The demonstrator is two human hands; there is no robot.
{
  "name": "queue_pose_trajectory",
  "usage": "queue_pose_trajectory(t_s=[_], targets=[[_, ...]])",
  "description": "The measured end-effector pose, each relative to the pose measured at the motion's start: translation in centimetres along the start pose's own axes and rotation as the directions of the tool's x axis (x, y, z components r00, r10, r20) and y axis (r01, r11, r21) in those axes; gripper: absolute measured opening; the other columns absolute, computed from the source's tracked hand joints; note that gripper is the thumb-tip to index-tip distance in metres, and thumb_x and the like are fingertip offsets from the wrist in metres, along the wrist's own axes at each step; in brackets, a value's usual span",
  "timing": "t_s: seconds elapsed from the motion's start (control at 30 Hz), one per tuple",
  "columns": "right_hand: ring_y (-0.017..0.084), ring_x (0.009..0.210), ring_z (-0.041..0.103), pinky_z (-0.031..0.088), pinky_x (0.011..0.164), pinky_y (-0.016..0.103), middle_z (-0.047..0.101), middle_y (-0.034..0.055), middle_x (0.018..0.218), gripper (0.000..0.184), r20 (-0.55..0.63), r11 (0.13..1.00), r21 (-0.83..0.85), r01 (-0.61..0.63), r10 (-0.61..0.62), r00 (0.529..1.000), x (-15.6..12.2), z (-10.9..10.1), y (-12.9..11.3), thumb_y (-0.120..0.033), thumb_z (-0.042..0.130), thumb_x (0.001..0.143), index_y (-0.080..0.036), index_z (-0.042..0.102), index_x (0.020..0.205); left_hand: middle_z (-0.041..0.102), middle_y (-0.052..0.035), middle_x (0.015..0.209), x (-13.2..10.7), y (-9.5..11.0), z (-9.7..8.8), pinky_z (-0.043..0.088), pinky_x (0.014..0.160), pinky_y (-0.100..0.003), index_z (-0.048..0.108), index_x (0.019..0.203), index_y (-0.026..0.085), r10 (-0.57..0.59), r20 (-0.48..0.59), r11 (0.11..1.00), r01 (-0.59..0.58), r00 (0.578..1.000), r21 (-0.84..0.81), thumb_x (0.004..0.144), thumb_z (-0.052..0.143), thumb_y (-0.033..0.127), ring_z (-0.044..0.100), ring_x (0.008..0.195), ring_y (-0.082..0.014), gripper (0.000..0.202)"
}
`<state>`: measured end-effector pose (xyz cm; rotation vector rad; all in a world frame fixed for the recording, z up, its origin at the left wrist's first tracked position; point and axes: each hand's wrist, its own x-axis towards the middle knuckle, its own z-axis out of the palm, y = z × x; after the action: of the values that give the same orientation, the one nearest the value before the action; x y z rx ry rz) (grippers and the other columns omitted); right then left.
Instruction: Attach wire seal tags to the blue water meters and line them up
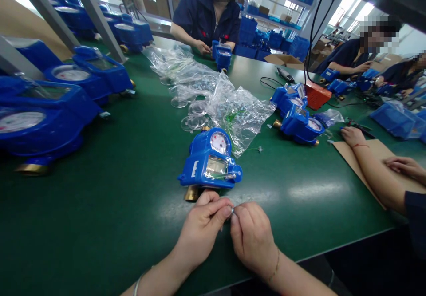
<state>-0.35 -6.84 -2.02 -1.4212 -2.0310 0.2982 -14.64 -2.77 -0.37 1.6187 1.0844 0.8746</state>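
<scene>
A blue water meter (209, 165) with a round dial, a display window and brass pipe ends lies on the green table in front of me. Just below its near edge, my left hand (206, 220) and my right hand (254, 234) meet with their fingertips pinched. Between them shows a tiny pale-blue piece (232, 211), which resembles the small seal tags hanging on the other meters. The fingers hide most of it. My left fingers are close to the meter's underside; whether they touch it I cannot tell.
Clear plastic bags (229, 105) with small parts lie beyond the meter. Large blue meters (80, 78) crowd the left; more meters (299, 118) stand at right. A co-worker's arms (372, 158) rest on cardboard (376, 167). Another person (206, 16) sits opposite.
</scene>
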Motion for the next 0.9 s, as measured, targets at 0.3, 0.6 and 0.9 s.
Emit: queue_pose_trajectory(t_s=[0.3,0.6,0.9], targets=[[0.008,0.036,0.018,0.020,0.039,0.022,0.025,-0.0081,0.043,0.026,0.593,-0.101,0.790,-0.605,0.374,0.713,1.0,1.6,-1.5,-0.030,0.029,0.082,-0.022,0.032,0.057,0.051,-0.0009,0.075,-0.3,-0.4,0.2,0.045,0.068,-0.024,0.066,0.077,0.019,0.060,-0.009,0.998,-0.060,0.998,0.027,0.089,0.046,0.022,0.052,0.075,-0.0132,0.024],[0.018,0.075,0.049,0.036,0.072,0.032,0.055,0.0057,0.080,0.019,0.050,0.839,0.460,-0.290,0.302,0.952,0.5,0.3,-0.9,-0.029,0.040,0.088,-0.018,0.055,0.084,0.050,-0.0005,0.076,-0.3,-0.2,0.3,0.045,0.066,-0.023,0.067,0.085,0.020,0.081,-0.097,0.996,-0.077,0.992,0.036,0.087,0.049,0.022,0.052,0.073,-0.0124,0.018],[0.012,0.056,0.047,0.042,0.057,0.026,0.050,-0.0007,0.066,0.022,0.312,0.632,0.587,-0.505,0.400,0.862,1.9,-0.3,1.0,-0.037,0.039,0.089,-0.018,0.049,0.085,0.050,-0.0008,0.076,-0.5,-0.9,0.1,0.041,0.068,-0.024,0.067,0.084,0.019,0.126,-0.122,0.983,-0.107,0.985,0.150,0.088,0.049,0.024,0.051,0.075,-0.0129,0.020]])
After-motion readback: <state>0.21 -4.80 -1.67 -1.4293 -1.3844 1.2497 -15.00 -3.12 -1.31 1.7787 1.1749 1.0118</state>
